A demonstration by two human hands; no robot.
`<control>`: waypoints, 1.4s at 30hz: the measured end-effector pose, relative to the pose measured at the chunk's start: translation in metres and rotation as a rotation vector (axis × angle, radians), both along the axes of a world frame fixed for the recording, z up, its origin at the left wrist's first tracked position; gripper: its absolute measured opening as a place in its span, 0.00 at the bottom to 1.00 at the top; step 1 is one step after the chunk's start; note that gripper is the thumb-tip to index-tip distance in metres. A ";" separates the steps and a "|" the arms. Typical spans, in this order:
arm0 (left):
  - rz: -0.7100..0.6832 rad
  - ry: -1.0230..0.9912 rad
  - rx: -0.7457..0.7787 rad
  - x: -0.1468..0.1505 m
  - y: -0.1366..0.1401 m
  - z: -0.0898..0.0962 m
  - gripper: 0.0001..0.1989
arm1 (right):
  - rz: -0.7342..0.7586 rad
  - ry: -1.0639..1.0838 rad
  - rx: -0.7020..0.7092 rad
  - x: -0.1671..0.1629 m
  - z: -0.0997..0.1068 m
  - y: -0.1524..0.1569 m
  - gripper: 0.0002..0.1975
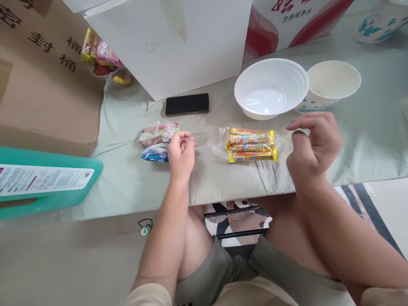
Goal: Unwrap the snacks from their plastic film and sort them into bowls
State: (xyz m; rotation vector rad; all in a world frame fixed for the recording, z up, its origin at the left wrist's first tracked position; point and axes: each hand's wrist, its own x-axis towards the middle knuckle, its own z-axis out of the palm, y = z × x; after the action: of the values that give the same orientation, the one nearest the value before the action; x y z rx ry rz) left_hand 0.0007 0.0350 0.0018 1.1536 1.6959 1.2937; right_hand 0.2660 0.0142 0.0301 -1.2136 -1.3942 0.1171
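My left hand (182, 154) hovers at the right end of two small wrapped packs, its fingers curled in and nothing visible in them. One is a clear-wrapped red and pale green pack (158, 134); below it lies a blue-and-white packet (154, 153), partly hidden by the hand. My right hand (314, 146) is raised to the right of a clear plastic bag of yellow-wrapped snack sticks (251, 145). Its fingers are bent, with a gap between thumb and index finger and nothing held. Neither hand touches the bag of sticks.
Behind the packs lie a black phone (187, 104), a white plastic bowl (270, 91) and a paper tub (334, 80). Large boxes, a white one (191, 46) and a brown carton (44, 93), stand behind and left. A teal jug (47, 182) occupies the left edge.
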 end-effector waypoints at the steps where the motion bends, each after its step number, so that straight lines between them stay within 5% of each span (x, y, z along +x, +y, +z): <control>1: -0.041 0.002 0.019 0.004 -0.001 0.000 0.05 | 0.043 -0.032 -0.004 -0.005 0.001 -0.002 0.12; 6: -0.339 0.146 0.017 0.029 -0.004 -0.005 0.23 | 0.062 -0.221 -0.027 -0.018 0.005 -0.005 0.08; 9: -0.399 0.163 -0.058 0.036 -0.001 -0.008 0.17 | 0.117 -0.345 -0.112 -0.019 0.003 -0.006 0.09; 14: -0.290 -0.024 -0.083 0.032 0.006 -0.002 0.08 | 0.300 -0.521 -0.353 -0.025 -0.005 -0.008 0.15; 20: -0.141 -0.121 -0.112 0.020 0.010 0.001 0.09 | 0.249 -0.649 -0.370 -0.026 -0.013 -0.008 0.11; 25: -0.344 0.227 -0.294 0.013 0.003 0.001 0.09 | 0.200 -0.705 -0.297 -0.030 -0.008 -0.010 0.10; 29: -0.455 0.169 -0.321 0.012 -0.002 0.004 0.09 | 0.311 -0.710 -0.254 -0.036 0.009 -0.020 0.11; 34: -0.315 -0.148 -0.386 0.016 -0.002 0.008 0.05 | 0.479 -0.824 -0.558 -0.045 0.021 -0.042 0.14; 37: -0.276 -0.155 -0.424 0.017 -0.003 0.011 0.04 | 0.624 -0.787 -0.730 -0.048 0.020 -0.044 0.11; 40: -0.295 -0.043 -0.443 0.017 -0.005 0.015 0.08 | 0.474 -0.695 -0.769 -0.050 0.015 -0.034 0.12; 42: -0.332 0.032 -0.470 0.017 -0.006 0.017 0.14 | 0.341 -0.661 -0.667 -0.052 0.011 -0.025 0.12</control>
State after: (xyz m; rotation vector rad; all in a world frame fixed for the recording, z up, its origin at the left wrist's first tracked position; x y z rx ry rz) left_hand 0.0174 0.0286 0.0193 1.1093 1.6279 0.6327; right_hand 0.2139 -0.0111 0.0412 -1.6260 -2.2498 0.4822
